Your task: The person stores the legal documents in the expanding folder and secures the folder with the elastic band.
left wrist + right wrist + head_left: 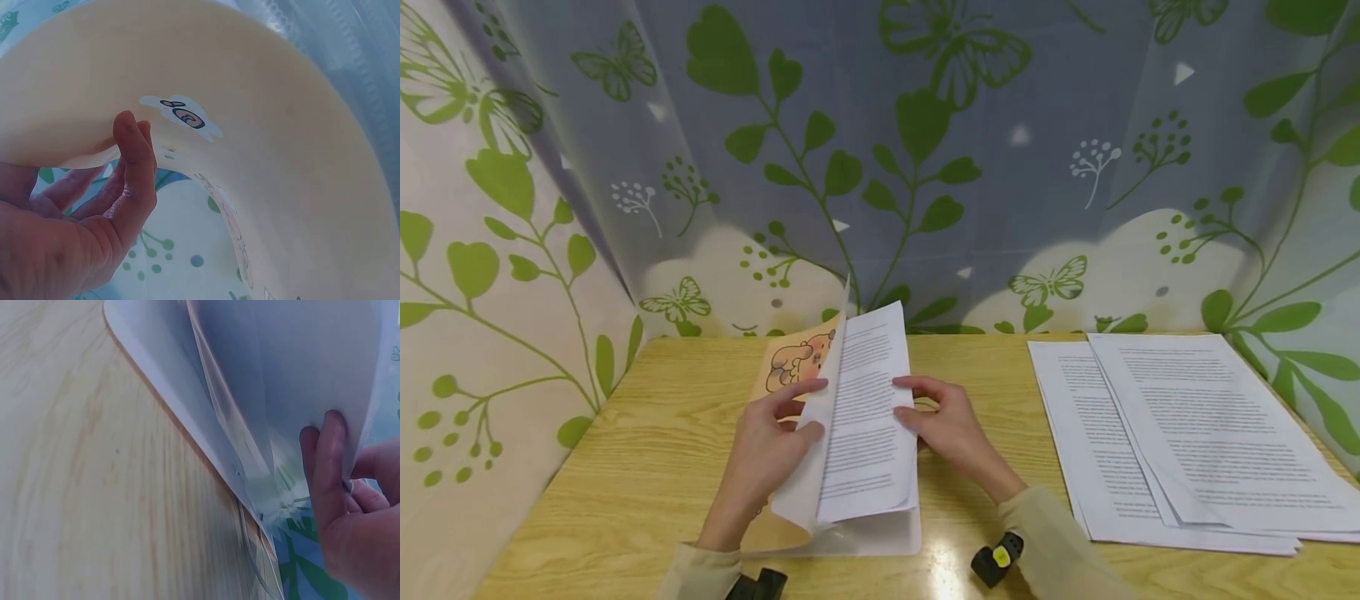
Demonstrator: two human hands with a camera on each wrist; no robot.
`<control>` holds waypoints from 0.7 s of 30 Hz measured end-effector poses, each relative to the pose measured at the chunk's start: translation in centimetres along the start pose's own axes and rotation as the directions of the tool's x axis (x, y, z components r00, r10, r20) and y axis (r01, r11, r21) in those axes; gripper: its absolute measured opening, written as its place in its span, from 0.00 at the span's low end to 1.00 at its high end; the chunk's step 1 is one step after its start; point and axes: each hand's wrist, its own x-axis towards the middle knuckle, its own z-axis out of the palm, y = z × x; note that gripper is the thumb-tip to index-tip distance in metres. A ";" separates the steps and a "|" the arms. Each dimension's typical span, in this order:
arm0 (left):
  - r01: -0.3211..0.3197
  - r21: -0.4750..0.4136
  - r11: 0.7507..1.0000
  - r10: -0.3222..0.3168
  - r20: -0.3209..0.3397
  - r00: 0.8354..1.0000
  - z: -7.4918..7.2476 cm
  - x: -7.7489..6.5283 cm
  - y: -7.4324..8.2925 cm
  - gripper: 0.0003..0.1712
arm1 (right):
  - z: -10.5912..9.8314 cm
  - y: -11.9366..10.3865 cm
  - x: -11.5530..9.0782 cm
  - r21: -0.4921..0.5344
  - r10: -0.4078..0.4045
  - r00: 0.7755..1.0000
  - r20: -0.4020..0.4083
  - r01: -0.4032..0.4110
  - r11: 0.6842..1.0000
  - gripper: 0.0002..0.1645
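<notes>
A folder with a peach-coloured cartoon bear cover (801, 362) stands partly opened on the table. Thumb and fingers of my left hand (767, 442) grip that cover, which bends upward in a curve; its pale inner side (269, 94) fills much of the left wrist view. Inside the folder, a printed sheet (868, 417) leans up over a clear plastic sleeve (887, 537). My right hand (951, 429) pinches the right edge of the paper, thumb in front and other fingers behind. From the right wrist, the paper's back (312, 356) shows beside the shiny sleeve (231, 419).
Several loose printed sheets (1187, 433) lie overlapping at the right of the wooden table (625, 467). A curtain (1037, 167) with leaves and butterflies hangs along the table's back and sides. Black wrist cameras (996, 560) sit near both sleeves.
</notes>
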 end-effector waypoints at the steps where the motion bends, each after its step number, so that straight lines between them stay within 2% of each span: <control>1: 0.002 -0.001 1.000 -0.002 0.000 1.000 0.0 0.0 0.0 0.29 | 0.1 0.0 0.0 0.004 0.001 1.000 0.004 -0.001 1.000 0.25; 9: 0.002 0.000 1.000 -0.002 -0.008 1.000 0.0 0.0 -0.1 0.29 | 0.5 0.0 0.1 -0.013 0.012 1.000 0.015 -0.011 1.000 0.24; 13: -0.013 0.000 1.000 0.013 -0.015 1.000 0.1 0.1 -0.1 0.30 | 0.5 0.0 0.1 -0.108 -0.028 0.999 0.017 0.030 0.994 0.24; 18: -0.017 -0.004 1.000 0.017 -0.013 1.000 0.1 0.1 0.0 0.30 | 0.4 -0.2 -0.1 -0.287 -0.149 0.988 0.039 0.154 0.946 0.24; 21: -0.006 -0.005 1.000 0.006 -0.010 1.000 0.1 0.1 0.0 0.29 | 0.4 -0.3 -0.1 -0.346 -0.202 0.977 0.065 0.212 0.914 0.24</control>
